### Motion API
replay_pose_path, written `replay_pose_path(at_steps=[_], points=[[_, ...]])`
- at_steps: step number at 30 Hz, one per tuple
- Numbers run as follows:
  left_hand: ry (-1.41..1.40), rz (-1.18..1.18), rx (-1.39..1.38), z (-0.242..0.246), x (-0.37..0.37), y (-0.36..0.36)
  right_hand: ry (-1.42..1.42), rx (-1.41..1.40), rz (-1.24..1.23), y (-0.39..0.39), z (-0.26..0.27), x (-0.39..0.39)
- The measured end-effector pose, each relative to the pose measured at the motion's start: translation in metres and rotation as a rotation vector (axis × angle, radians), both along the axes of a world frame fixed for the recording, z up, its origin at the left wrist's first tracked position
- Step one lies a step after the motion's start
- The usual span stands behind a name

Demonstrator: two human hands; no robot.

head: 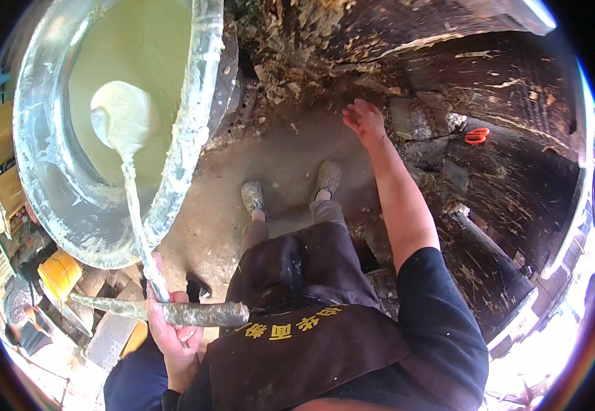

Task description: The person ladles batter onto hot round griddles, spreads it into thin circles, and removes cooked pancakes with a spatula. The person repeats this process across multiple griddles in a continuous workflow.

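Note:
My left hand (166, 329) grips the handle of a long ladle (132, 200) coated in pale paste. The ladle's bowl (123, 115) is over a large round basin (40, 169) of cloudy greenish-yellow liquid (128, 46). Whether the bowl touches the liquid, I cannot tell. A second tool, with a thick round handle (205, 314) and a tapered end pointing left, lies crosswise in the same hand. Bare and empty, my right hand (365, 120) reaches forward with its fingers somewhat apart, near rough dark slabs. White residue crusts the basin's right rim.
Orange-handled scissors (476, 135) lie on a dark, scarred wooden-looking surface (508, 169) at right. A yellow container (60, 275) stands at lower left. Crumbly debris (287, 87) borders the dusty floor (287, 138) ahead of my feet. A black shoe (198, 286) shows beyond my left hand.

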State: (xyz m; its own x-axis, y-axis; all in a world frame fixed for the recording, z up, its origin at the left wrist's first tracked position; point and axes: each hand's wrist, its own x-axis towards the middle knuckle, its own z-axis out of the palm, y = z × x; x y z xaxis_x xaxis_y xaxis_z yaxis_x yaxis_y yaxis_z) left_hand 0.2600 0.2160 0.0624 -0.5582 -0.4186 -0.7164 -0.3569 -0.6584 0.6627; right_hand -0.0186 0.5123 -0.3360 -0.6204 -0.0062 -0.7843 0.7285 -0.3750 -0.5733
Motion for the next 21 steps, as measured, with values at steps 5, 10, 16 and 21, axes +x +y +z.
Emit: replay_pose_path(at_steps=[5, 10, 16, 21], points=[[0.152, 0.053, 0.268, -0.010, 0.018, -0.016, 0.232, 0.184, 0.073, -0.048, 0.098, -0.011], [0.147, 0.033, 0.411, -0.006, 0.017, -0.027, 0.789, -0.021, 0.718, -0.116, 0.342, 0.066], [0.077, 0.017, 0.482, 0.037, 0.021, -0.036, 1.422, 0.481, 1.676, -0.190, 0.464, 0.167], [0.374, -0.105, 0.604, 0.091, 0.039, -0.068, 1.365, 0.382, 1.149, -0.180, 0.467, 0.173]])
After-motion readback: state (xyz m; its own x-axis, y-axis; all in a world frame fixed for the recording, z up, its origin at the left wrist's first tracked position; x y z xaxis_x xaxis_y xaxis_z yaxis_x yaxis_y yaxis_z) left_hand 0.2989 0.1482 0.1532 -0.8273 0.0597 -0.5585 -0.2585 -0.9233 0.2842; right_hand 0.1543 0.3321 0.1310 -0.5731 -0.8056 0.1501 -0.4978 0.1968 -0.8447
